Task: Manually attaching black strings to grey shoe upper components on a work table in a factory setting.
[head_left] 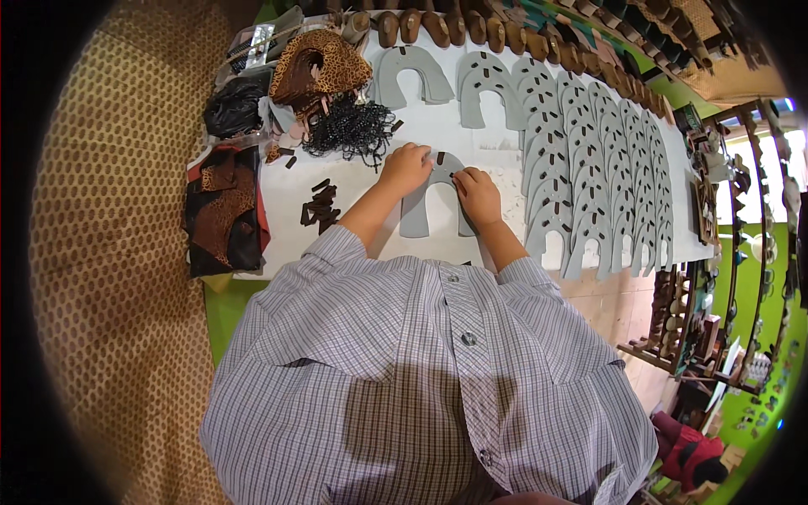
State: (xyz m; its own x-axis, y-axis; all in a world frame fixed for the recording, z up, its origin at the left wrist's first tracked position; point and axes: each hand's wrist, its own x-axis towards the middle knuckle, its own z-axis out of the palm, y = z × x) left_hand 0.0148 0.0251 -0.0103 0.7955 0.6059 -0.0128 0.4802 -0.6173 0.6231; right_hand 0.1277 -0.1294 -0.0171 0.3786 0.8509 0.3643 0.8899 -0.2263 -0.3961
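A grey, flat U-shaped piece [415, 215] lies on the white table in front of me, its curved end pointing away. One small dark tab [440, 158] sits at the top of its curve. My left hand [406, 172] has its fingers curled over the upper left edge of the piece. On the right side of the curve, the closed fingertips of my right hand [478, 195] pinch a small dark strip [455, 175] against the grey surface, partly hidden by the fingers. A loose pile of similar dark strips [320, 204] lies left of my left forearm.
Overlapping rows of grey U-shaped pieces with dark tabs [547, 160] cover the table's right side; more [412, 71] lie at the back. Brown shoe lasts [438, 29] line the far edge. Tangled black cord [349, 126], leopard-print material [316, 67] and dark scraps [223, 210] occupy the left.
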